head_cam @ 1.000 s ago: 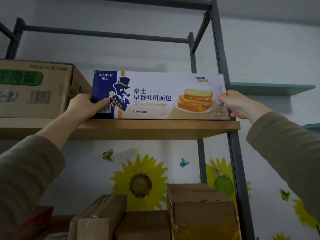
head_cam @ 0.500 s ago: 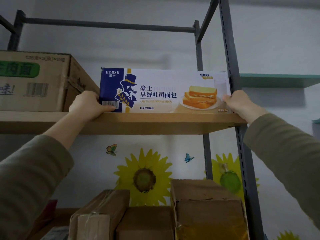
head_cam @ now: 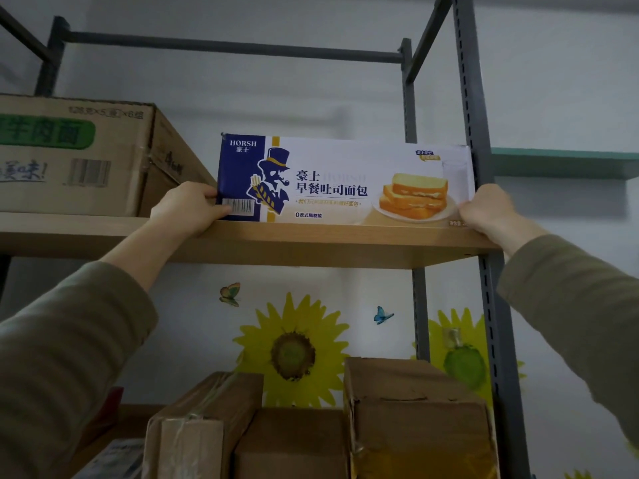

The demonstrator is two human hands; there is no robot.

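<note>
bread box (head_cam: 345, 181) lies lengthwise along shelf (head_cam: 311, 242), printed face outward.

Long olive-green sleeves (head_cam: 74, 344)

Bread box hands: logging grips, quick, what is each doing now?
Left hand: grips the left end of the bread box.
Right hand: grips its right end.

A brown carton (head_cam: 76, 157) sits on the wooden shelf (head_cam: 311, 243); taped cardboard boxes (head_cam: 415, 420) stand below, before a sunflower sticker (head_cam: 294, 350)
</note>
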